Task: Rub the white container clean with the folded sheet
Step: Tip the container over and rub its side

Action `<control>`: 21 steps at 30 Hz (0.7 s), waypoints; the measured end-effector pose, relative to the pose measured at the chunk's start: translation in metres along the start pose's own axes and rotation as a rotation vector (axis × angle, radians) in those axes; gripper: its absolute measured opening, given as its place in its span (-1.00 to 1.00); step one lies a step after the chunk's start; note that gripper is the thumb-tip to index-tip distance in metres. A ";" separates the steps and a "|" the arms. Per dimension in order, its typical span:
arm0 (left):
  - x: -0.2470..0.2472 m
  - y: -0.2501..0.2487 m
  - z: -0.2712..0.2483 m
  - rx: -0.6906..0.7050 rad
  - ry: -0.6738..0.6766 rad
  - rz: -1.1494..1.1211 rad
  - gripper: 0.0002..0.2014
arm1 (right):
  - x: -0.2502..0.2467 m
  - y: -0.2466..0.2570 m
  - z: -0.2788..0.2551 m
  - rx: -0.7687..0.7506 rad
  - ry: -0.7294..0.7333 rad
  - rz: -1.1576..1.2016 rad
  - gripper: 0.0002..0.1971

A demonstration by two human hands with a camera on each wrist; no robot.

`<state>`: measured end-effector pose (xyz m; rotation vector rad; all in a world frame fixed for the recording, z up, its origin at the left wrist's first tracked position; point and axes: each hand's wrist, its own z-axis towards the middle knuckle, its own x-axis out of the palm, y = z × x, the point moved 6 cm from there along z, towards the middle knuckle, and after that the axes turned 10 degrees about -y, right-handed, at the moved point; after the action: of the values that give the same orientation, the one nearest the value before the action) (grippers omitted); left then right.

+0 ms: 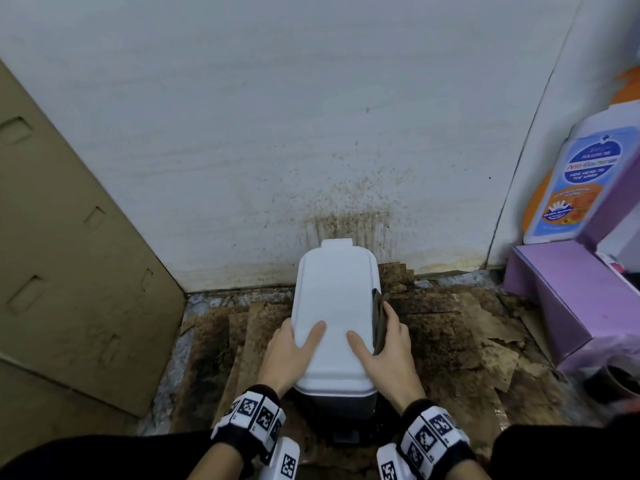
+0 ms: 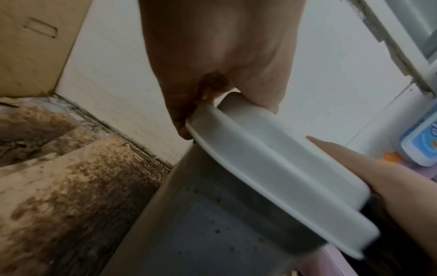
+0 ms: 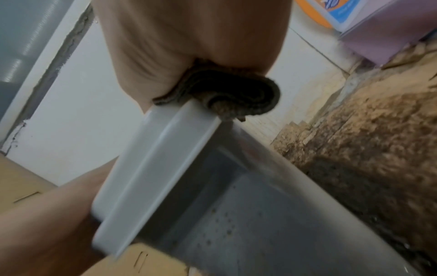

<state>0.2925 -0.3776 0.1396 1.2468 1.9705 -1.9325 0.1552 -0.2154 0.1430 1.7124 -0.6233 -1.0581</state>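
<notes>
The white container point(image 1: 332, 306) stands on the dirty floor against the wall, its lid white and its lower body grey and speckled point(image 2: 212, 233). My left hand point(image 1: 292, 346) grips the lid's near left edge, thumb on top, fingers curled under the rim point(image 2: 182, 128). My right hand point(image 1: 386, 344) holds the folded sheet point(image 1: 379, 317), a dark grey-brown cloth, against the lid's right side, with the thumb lying on top. In the right wrist view the folded sheet point(image 3: 236, 89) bunches between my palm and the lid's edge point(image 3: 160, 158).
A brown cardboard panel point(image 1: 69, 254) leans at the left. A purple box point(image 1: 568, 306) and an anti-bacterial wash bottle point(image 1: 571, 181) stand at the right. Soiled cardboard pieces point(image 1: 450, 341) cover the floor, and the white wall point(image 1: 346, 220) behind is spattered brown.
</notes>
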 end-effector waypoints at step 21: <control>-0.019 0.002 0.004 0.105 0.070 0.223 -0.18 | 0.031 -0.006 -0.027 0.053 -0.255 0.026 -0.06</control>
<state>0.3044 -0.3899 0.1492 1.5078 1.6936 -1.9273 0.1931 -0.2252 0.1292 1.6223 -0.8395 -1.2626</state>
